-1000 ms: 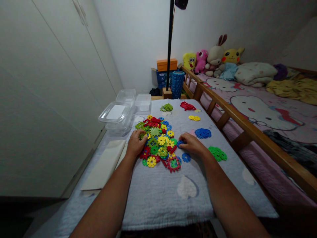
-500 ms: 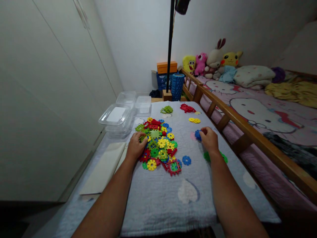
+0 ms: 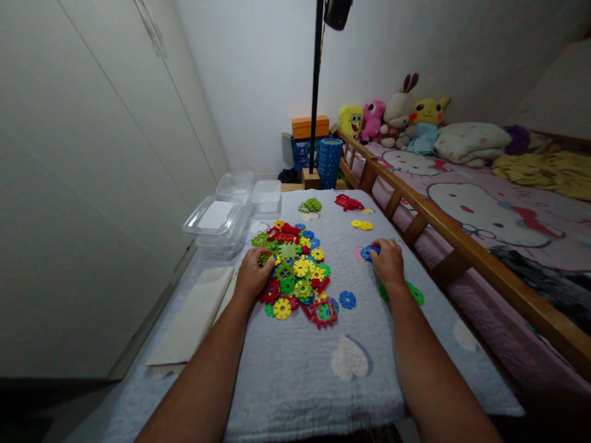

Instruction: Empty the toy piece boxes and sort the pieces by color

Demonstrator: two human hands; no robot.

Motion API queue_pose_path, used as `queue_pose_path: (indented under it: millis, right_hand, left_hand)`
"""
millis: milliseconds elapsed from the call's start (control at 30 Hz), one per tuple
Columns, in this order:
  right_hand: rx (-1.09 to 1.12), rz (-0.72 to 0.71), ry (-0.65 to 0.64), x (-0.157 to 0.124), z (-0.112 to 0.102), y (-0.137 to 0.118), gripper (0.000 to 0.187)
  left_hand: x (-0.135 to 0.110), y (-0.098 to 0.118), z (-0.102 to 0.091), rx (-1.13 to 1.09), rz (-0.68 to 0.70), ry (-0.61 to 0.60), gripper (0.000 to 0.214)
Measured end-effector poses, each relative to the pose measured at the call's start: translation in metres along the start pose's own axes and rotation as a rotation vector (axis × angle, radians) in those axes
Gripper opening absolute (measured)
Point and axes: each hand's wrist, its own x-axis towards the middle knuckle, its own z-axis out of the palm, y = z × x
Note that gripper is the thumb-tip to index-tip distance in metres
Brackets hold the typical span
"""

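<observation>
A mixed heap of red, yellow, green and blue plastic snowflake pieces point(image 3: 295, 267) lies on a pale blue quilted mat point(image 3: 300, 369). My left hand point(image 3: 253, 275) rests on the heap's left edge with its fingers curled over an olive-green piece. My right hand point(image 3: 388, 261) lies palm down over a small pile of blue pieces point(image 3: 368, 252), fingers bent on them. Under my right wrist sits a pile of green pieces point(image 3: 413, 293). One loose blue piece point(image 3: 347, 299) lies between the heap and my right arm.
Sorted piles lie farther back: light green point(image 3: 311, 204), red point(image 3: 348, 201), yellow point(image 3: 361, 224). Clear plastic boxes point(image 3: 217, 218) stand at the mat's left. A wooden bed rail point(image 3: 462, 246) runs along the right, with plush toys behind. A black pole point(image 3: 315, 92) rises at the far end.
My right hand left the heap's right side with a blue piece and moved right to the blue pile, where it now rests. My left hand stayed put.
</observation>
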Motion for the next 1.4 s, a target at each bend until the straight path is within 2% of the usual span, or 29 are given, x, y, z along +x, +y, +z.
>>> queue_pose_path:
  millis: [200, 267, 433, 533, 767, 867, 1000, 1200, 1400]
  right_hand:
    - [0.026, -0.073, -0.199, -0.006, 0.001, -0.007, 0.018]
    - [0.003, -0.09, -0.225, -0.007, 0.005, -0.008, 0.019]
    - [-0.073, -0.12, -0.165, -0.009, 0.01, -0.008, 0.02]
    - [-0.053, -0.142, -0.139, -0.012, 0.012, -0.018, 0.023]
    - [0.268, -0.357, -0.293, -0.031, 0.027, -0.07, 0.036]
    - [0.305, -0.371, -0.341, -0.035, 0.034, -0.082, 0.046]
    - [0.279, -0.349, -0.388, -0.035, 0.039, -0.086, 0.046]
    - [0.316, -0.372, -0.356, -0.031, 0.038, -0.085, 0.026]
    - [0.291, -0.373, -0.326, -0.031, 0.038, -0.083, 0.036]
  left_hand:
    - [0.0, -0.001, 0.001, 0.001, 0.006, -0.004, 0.027]
    - [-0.001, 0.0, 0.001, 0.0, 0.003, -0.004, 0.027]
    - [-0.001, 0.002, 0.0, 0.002, 0.001, -0.002, 0.025]
    - [-0.001, 0.003, -0.001, 0.001, 0.001, -0.003, 0.024]
    - [-0.002, 0.005, -0.003, -0.004, -0.006, -0.016, 0.025]
    - [-0.002, 0.006, -0.002, -0.005, -0.003, -0.007, 0.023]
    - [-0.002, 0.005, -0.001, -0.006, -0.002, 0.002, 0.024]
    - [-0.001, 0.004, -0.001, -0.001, 0.003, -0.001, 0.023]
    - [-0.001, 0.006, -0.002, -0.003, -0.004, -0.009, 0.022]
